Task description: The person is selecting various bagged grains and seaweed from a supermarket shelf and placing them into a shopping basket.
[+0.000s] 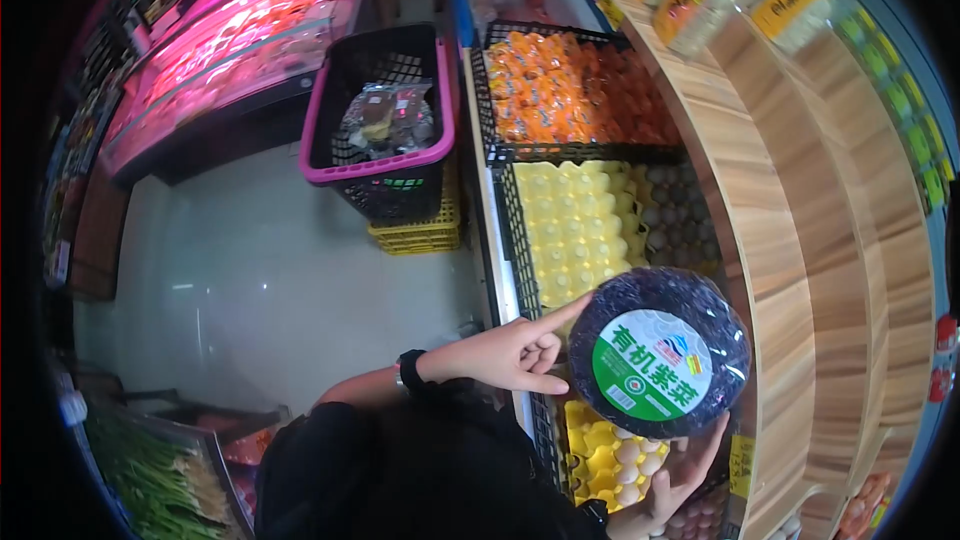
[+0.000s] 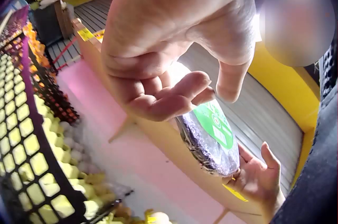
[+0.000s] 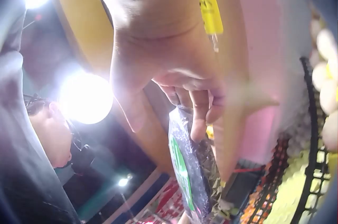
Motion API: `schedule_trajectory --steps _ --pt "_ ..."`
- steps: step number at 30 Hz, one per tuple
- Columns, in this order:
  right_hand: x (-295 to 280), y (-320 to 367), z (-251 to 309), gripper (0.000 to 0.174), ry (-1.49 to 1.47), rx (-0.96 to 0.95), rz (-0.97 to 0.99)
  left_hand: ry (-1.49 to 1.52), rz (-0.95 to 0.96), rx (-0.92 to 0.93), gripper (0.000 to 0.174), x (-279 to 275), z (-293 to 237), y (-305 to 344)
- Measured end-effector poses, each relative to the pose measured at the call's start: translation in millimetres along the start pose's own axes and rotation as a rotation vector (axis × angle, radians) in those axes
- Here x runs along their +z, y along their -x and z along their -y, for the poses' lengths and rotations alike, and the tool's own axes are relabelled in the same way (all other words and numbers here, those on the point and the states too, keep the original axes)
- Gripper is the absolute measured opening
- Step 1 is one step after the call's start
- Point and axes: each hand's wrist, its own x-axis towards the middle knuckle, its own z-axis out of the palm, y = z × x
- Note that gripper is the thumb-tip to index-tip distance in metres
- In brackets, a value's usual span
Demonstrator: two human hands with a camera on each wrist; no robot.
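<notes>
A round, dark, film-wrapped package [image 1: 722, 340] with a green and white label [image 1: 652, 365] is tilted face-up above the egg trays. At its left edge, my left hand [image 1: 515, 353] touches it with a straight index finger, the other fingers bent and the thumb apart. My right hand [image 1: 685, 470] holds the lower edge, fingers bent against it and partly hidden behind. In the left wrist view, the package [image 2: 208, 147] shows beyond my left hand [image 2: 179, 49], with my right hand [image 2: 259, 176] at its far end. The right wrist view shows my right hand [image 3: 169, 65] above the package [image 3: 193, 166].
Black crates hold orange packets [image 1: 545, 90] and yellow egg trays [image 1: 570, 225]. Wooden shelves [image 1: 790, 240] rise at the right. A pink-rimmed black basket [image 1: 378, 172] stands on a yellow crate [image 1: 420, 237] at the left, near a pink-lit display case [image 1: 240, 50].
</notes>
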Motion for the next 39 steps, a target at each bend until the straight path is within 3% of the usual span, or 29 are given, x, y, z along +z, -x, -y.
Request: schedule_trajectory --steps 3,5,11,13,17,19,20,21,24,25,26,30,34,39 --pt "1.6 -32.4 14.8 0.093 0.025 -0.101 0.133 0.002 -0.18 -0.017 0.097 15.4 -10.3 31.7" --pt "-6.0 -49.4 15.2 0.089 0.042 -0.051 0.179 -0.014 -0.276 -0.047 0.098 32.9 -12.8 29.6" --pt "6.4 -23.9 6.9 0.089 0.207 -0.084 0.023 0.047 -0.31 0.152 0.1 33.2 7.1 5.9" --pt "6.7 2.2 10.4 0.091 0.261 0.011 -0.025 -0.036 -0.252 0.244 0.1 24.9 10.4 -10.0" --pt "-4.8 64.1 22.0 0.09 0.39 -0.061 -0.117 -0.032 -0.126 0.181 0.094 27.7 -13.3 -29.3" --pt "0.0 58.4 14.5 0.087 0.371 -0.1 -0.181 0.006 -0.043 0.203 0.095 15.7 -10.9 -69.1" --pt "1.8 68.5 16.3 0.086 0.257 -0.086 -0.209 0.036 0.015 0.182 0.095 21.5 -19.4 -76.2" --pt "-1.4 74.4 19.5 0.086 0.368 -0.155 -0.292 -0.01 0.088 0.207 0.095 29.6 -26.8 -88.6" --pt "-24.2 97.7 18.9 0.085 0.339 -0.044 -0.392 -0.159 0.298 0.297 0.097 57.4 -59.0 -125.8" --pt "-23.9 96.8 23.4 0.085 0.35 -0.088 -0.414 -0.185 0.357 0.28 0.098 61.0 -70.3 -134.6" --pt "-30.5 92.9 34.3 0.088 0.263 -0.139 -0.426 -0.18 0.432 0.293 0.097 73.8 -86.0 -143.7" --pt "-62.7 99.0 81.6 0.097 0.139 -0.044 -0.486 -0.247 0.628 0.355 0.091 115.9 -123.9 -178.7" --pt "-103.6 99.9 96.9 0.102 0.247 -0.133 -0.528 -0.226 0.739 0.351 0.089 151.3 -160.8 -193.5" --pt "-144.6 78.5 136.5 0.104 0.134 -0.275 -0.601 -0.225 0.864 0.415 0.089 187.0 -204.2 -232.2"
